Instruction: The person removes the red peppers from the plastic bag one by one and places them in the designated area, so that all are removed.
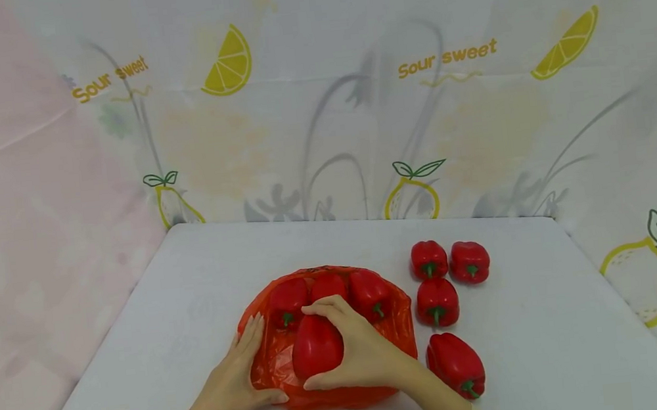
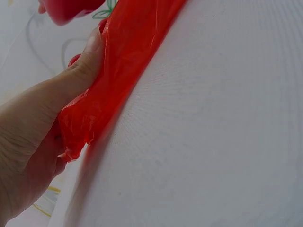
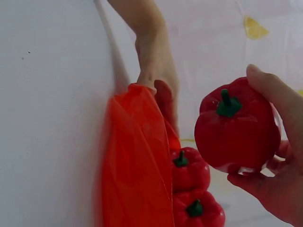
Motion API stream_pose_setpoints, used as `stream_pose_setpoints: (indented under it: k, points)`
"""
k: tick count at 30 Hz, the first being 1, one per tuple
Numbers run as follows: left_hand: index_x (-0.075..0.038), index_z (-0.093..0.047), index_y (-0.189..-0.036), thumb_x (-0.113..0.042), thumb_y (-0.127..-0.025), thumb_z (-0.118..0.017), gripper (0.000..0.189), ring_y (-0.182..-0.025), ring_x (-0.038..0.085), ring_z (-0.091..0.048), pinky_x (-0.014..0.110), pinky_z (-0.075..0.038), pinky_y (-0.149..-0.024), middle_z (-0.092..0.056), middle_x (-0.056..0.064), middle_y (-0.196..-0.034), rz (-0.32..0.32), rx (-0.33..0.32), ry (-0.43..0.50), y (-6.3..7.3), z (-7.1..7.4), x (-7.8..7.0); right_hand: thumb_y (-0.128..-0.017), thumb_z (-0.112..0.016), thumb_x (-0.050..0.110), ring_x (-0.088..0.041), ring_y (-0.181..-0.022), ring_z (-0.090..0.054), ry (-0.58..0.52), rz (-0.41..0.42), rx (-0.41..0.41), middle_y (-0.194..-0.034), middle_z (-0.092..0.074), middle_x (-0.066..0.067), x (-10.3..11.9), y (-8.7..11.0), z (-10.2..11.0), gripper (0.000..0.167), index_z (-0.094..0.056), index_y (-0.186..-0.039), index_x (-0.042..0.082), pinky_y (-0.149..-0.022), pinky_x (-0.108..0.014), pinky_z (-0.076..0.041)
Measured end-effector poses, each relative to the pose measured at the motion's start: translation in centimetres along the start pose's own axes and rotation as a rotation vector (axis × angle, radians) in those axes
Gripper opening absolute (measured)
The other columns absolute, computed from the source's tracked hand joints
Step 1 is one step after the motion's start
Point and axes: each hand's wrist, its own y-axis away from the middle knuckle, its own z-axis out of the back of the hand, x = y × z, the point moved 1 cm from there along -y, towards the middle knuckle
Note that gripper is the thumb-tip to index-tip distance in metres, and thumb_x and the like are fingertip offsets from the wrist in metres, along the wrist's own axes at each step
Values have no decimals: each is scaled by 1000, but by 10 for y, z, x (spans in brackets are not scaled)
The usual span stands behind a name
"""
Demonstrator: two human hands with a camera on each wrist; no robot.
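My right hand [image 1: 357, 351] grips a red bell pepper [image 1: 317, 348] between thumb and fingers, over the front part of a red plastic bag [image 1: 335, 400]. In the right wrist view the held pepper [image 3: 236, 130] shows its green stem, raised above the bag's rim. My left hand [image 1: 234, 372] rests along the bag's left edge, fingers extended and thumb apart. The left wrist view has its thumb [image 2: 78, 71] lying against the outside of the bag [image 2: 123, 61]. Three red peppers lie in the bag's back part, one of them the left pepper [image 1: 289, 299].
Right of the bag, several red peppers stand on the white table [image 1: 531, 337]. Three cluster at the back, including a stem-forward pepper [image 1: 437, 302], and a longer pepper [image 1: 455, 364] lies nearer, beside my right forearm. A lemon-printed cloth [image 1: 308, 114] hangs behind.
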Motion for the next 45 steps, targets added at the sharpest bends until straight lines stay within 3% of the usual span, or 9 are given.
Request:
stream_pose_setpoints:
  k: [12, 22, 36, 45]
  points:
    - [-6, -21, -153, -65, -60, -80, 126, -141, 44, -19, 61, -41, -96, -19, 14, -158, -22, -13, -22, 0, 0, 1, -68, -87, 35, -12, -122, -41, 1, 6, -56, -135, -38, 17, -1, 20, 30, 85, -40, -138, 36, -84, -28, -52]
    - [-5, -20, -153, -66, -61, -79, 126, -143, 41, -18, 60, -38, -99, -18, 13, -159, -24, -4, -27, -1, -1, 0, -65, -90, 27, -15, -121, -44, 33, -12, -148, -134, -41, 12, -10, 44, 60, 89, -41, -139, 32, -81, -28, -53]
    - [-3, -20, -153, -73, -60, -73, 127, -142, 43, -18, 62, -40, -96, -18, 16, -158, -16, 5, -32, -1, -1, 2, -69, -88, 35, -15, -121, -42, 138, 24, -228, -135, -41, 8, -22, 68, 89, 86, -42, -141, 28, -83, -33, -54]
    - [-3, -20, -153, -74, -60, -72, 128, -141, 43, -18, 63, -40, -96, -18, 16, -158, -20, 5, -34, -1, -1, 2, -66, -90, 24, -16, -117, -46, 142, -9, -276, -132, -42, 7, -25, 84, 105, 87, -43, -140, 26, -80, -30, -55]
